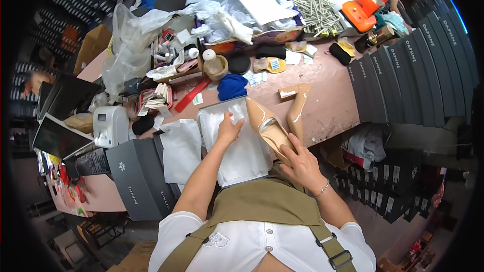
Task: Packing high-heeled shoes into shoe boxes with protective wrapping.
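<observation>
- I see the right hand (301, 164) clasping a glossy beige pointed pump (268, 131), centre of the frame;
- the left hand (231, 129), apart, fingers loosely spread over white tissue paper (241, 158), left of centre

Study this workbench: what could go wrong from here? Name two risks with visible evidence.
The right hand grips the glossy beige pointed-toe shoe near its heel end, so it might slip. A second glossy beige shoe lies on its side close by on the pink tabletop, so the two could knock and scuff.
</observation>
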Available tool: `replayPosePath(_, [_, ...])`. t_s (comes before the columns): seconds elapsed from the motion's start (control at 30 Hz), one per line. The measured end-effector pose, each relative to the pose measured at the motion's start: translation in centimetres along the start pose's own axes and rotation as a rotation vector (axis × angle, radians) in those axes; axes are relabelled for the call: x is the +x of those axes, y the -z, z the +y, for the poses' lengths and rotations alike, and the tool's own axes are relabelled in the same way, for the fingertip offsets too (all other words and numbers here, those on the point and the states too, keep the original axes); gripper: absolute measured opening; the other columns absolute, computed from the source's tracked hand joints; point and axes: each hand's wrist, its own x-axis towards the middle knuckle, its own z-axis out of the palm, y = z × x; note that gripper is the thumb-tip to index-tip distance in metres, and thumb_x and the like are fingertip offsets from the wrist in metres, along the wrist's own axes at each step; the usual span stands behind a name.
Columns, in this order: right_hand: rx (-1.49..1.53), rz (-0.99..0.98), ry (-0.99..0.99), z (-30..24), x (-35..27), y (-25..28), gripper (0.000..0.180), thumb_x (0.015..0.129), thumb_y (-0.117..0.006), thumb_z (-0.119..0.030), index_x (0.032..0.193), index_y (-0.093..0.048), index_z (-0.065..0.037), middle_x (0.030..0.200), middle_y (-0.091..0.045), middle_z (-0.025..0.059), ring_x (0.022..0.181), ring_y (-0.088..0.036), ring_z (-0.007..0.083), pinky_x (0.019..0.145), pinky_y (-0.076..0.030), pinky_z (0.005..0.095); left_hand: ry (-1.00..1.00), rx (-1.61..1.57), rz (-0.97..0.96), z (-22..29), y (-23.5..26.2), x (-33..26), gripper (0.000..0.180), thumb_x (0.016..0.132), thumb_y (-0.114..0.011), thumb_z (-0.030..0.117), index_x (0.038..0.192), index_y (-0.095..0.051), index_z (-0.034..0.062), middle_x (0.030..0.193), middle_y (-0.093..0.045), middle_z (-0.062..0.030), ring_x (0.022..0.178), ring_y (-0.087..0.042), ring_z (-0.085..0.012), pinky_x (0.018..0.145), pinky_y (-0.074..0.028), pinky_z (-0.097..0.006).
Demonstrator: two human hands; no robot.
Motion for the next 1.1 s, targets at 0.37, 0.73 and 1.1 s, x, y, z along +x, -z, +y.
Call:
replayPosePath(0.37, [0.079,0.19,0.022,-1.5,0.0,-1.1,0.056,0.068,-0.077,-0.017,0.119,-0.055,-0.012,0.139,-0.038,0.0188,0.104,-0.055,0.0345,0.088,-0.047,0.0404,-0.311,-1.047,0.2,-1.7,12.0,-7.1,0.01,0.093,-0.054,0.015,0.095,-0.057,0.0053,0.084,-0.061,-0.0024,0.073,-0.06,-0.0091,0.067,-0.05,-0.025])
replayPosePath(0.73, [1.522,-0.065,-0.212,-1.1,-2.2,-2.8,0.052,0.089,-0.056,-0.035,0.128,-0.05,-0.001,0.125,-0.054,0.0132,0.111,-0.056,0.0254,0.082,-0.052,0.0402,-0.878,0.61,0.287,5.5,16.0,-8.2,0.019,0.079,-0.061,0.016,0.069,-0.057,0.0007,0.075,-0.057,-0.0136,0.071,-0.056,-0.0335,0.064,-0.044,-0.042])
replayPosePath(1.1, [1.989,0.005,-0.208,1.2,-6.6,-4.7,0.054,0.088,-0.055,-0.032,0.13,-0.046,0.001,0.129,-0.05,0.0186,0.112,-0.055,0.0319,0.083,-0.054,0.0431,-0.729,0.097,0.024,1.6,7.0,-9.8,0.023,0.078,-0.062,0.006,0.1,-0.059,0.0005,0.094,-0.059,-0.012,0.086,-0.058,-0.0258,0.074,-0.047,-0.034])
